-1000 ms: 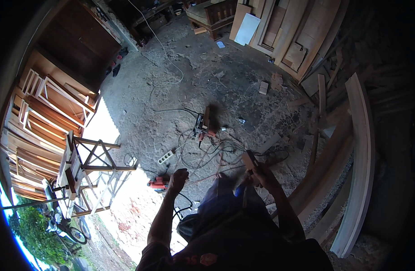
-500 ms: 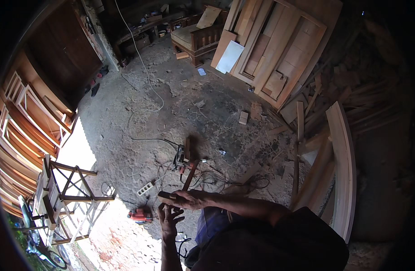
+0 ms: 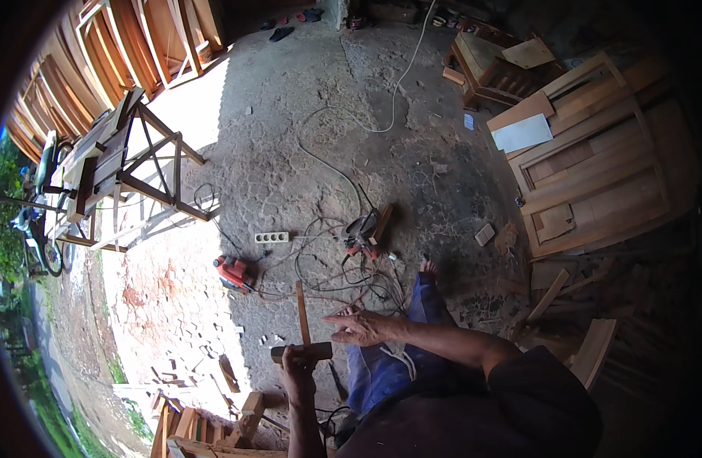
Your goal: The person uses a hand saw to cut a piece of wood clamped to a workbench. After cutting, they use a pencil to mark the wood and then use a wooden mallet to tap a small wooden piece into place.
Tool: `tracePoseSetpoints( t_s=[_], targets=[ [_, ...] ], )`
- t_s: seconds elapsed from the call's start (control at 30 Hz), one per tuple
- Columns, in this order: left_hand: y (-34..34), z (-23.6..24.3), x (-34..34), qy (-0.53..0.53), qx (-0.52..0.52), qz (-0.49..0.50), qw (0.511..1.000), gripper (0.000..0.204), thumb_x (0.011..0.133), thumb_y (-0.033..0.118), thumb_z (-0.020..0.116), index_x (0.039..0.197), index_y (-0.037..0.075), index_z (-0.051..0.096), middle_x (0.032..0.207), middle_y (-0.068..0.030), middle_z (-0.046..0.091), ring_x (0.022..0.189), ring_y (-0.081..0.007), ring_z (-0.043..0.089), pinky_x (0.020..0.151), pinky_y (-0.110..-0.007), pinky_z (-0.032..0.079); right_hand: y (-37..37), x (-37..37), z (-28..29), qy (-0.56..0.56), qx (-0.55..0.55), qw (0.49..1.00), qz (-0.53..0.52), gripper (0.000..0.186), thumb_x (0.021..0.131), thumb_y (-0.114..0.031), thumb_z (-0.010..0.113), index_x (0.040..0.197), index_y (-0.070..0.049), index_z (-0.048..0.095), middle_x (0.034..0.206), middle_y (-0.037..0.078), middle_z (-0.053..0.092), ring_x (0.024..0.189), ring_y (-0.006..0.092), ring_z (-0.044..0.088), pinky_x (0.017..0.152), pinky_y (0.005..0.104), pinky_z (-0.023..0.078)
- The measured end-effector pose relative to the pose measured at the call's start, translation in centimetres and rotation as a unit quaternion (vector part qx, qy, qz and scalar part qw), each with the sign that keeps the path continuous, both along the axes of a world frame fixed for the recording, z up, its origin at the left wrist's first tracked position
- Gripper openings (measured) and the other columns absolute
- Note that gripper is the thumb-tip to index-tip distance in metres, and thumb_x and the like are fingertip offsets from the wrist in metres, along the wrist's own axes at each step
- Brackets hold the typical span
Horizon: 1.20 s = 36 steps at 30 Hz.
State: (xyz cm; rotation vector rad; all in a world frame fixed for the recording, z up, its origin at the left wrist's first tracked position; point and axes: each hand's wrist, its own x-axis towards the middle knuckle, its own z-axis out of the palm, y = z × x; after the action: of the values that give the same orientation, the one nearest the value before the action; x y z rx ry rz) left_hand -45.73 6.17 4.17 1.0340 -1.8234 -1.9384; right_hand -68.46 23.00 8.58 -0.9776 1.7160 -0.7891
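My left hand (image 3: 299,372) is wrapped round the dark block of a T-shaped wooden tool (image 3: 320,352). From that block a thin brown strip points away from me over the floor. Just to the right of the strip is my right hand (image 3: 359,327), its fingers apart and the index finger stretched toward the tool. I see nothing in the right hand, and a small gap separates it from the strip.
Cables snake across the floor around a power tool (image 3: 361,237), a white power strip (image 3: 271,237) and a red power tool (image 3: 234,272). A wooden trestle (image 3: 160,164) stands at the left. Wooden panels (image 3: 595,164) lean at the right; timber pieces (image 3: 190,424) lie at the lower left.
The tool has passed from my right hand into my left. My right hand has drawn away to the right with its fingers extended. The whole view has swung toward the left.
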Motion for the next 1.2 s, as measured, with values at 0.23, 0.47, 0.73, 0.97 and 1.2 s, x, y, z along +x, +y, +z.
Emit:
tracePoseSetpoints(
  t_s=[0.23,0.47,0.73,0.97,1.2],
  targets=[
    [7.5,-4.5,10.8,-0.120,0.194,0.355,0.907,0.028,0.097,0.032,0.064,0.089,0.006,0.062,0.078,-0.0057,0.064,0.060,-0.0162,0.059,0.052,-0.031,0.047,6.2,-16.1,-20.3,0.160,0.141,0.976,0.049,0.031,0.096,-0.029,0.058,0.101,-0.002,0.071,0.103,0.021,0.073,0.100,0.0389,0.070,0.088,0.0485,0.054],
    [21.7,-1.7,7.7,-0.324,0.233,0.446,0.801,0.025,0.098,0.024,0.065,0.107,0.001,0.063,0.066,-0.0050,0.060,0.055,-0.0168,0.055,0.056,-0.031,0.048,3.1,-29.4,-35.4,0.278,0.289,0.907,0.129,0.031,0.093,-0.024,0.065,0.118,-0.005,0.065,0.131,0.017,0.059,0.126,0.0349,0.056,0.101,0.0498,0.050],
    [28.2,-5.2,5.0,-0.345,0.157,0.411,0.829,0.020,0.097,0.022,0.066,0.094,0.005,0.056,0.065,-0.0046,0.059,0.050,-0.0137,0.051,0.049,-0.030,0.043,-2.0,-32.1,-43.2,0.303,0.219,0.883,0.283,0.037,0.087,-0.021,0.069,0.122,-0.008,0.064,0.129,0.013,0.060,0.124,0.0327,0.057,0.100,0.0478,0.050],
    [26.2,-4.9,1.9,-0.344,0.167,0.376,0.844,0.016,0.098,0.016,0.065,0.096,0.004,0.054,0.066,-0.0047,0.059,0.049,-0.0118,0.050,0.047,-0.027,0.041,-2.6,-33.1,-48.8,0.279,0.210,0.859,0.374,0.034,0.081,-0.035,0.069,0.100,-0.009,0.078,0.106,0.012,0.074,0.106,0.0308,0.070,0.091,0.0448,0.056],
    [25.3,-4.9,2.9,-0.322,0.124,0.303,0.888,0.016,0.098,0.015,0.066,0.093,0.004,0.055,0.066,-0.0058,0.061,0.050,-0.0122,0.052,0.045,-0.027,0.041,5.0,-33.0,-51.1,0.242,0.128,0.894,0.355,0.032,0.077,-0.036,0.062,0.086,-0.010,0.078,0.093,0.012,0.075,0.091,0.0304,0.071,0.078,0.0465,0.054]
  ],
)
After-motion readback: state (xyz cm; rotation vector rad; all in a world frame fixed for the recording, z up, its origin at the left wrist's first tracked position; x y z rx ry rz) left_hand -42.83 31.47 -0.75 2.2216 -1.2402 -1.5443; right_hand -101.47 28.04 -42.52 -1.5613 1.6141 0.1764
